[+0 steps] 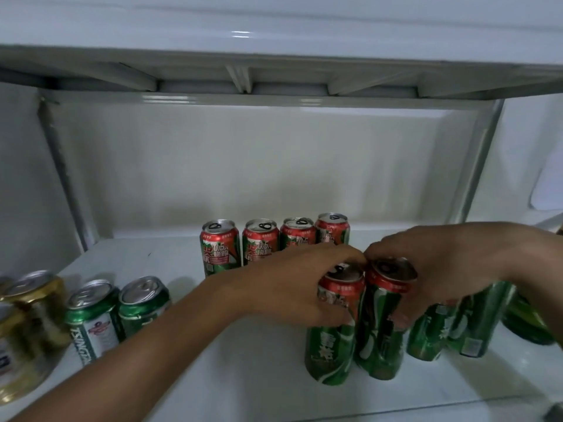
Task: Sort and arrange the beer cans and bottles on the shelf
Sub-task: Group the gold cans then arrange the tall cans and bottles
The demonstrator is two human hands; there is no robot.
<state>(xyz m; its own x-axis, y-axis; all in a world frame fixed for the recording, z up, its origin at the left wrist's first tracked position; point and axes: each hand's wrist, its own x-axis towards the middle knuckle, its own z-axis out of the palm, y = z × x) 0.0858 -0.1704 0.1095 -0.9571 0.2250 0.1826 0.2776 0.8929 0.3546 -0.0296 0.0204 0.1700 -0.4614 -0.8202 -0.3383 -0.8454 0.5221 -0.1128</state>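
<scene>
On the white shelf (170, 263), my left hand (292, 287) grips a tall red-and-green can (332, 345) near its top. Right beside it, my right hand (451, 263) grips a second tall red-and-green can (380, 339); the two cans stand touching. Behind them a row of several red-and-green cans (220, 248) lines the back of the shelf. Two more green cans (469, 324) stand under my right wrist, partly hidden. At the left stand two green cans (94, 315) and gold cans (33, 303).
A dark green bottle (527, 324) lies at the right edge, mostly hidden by my right arm. The shelf above (274, 56) hangs low over the cans. Metal uprights stand at the back left and back right corners.
</scene>
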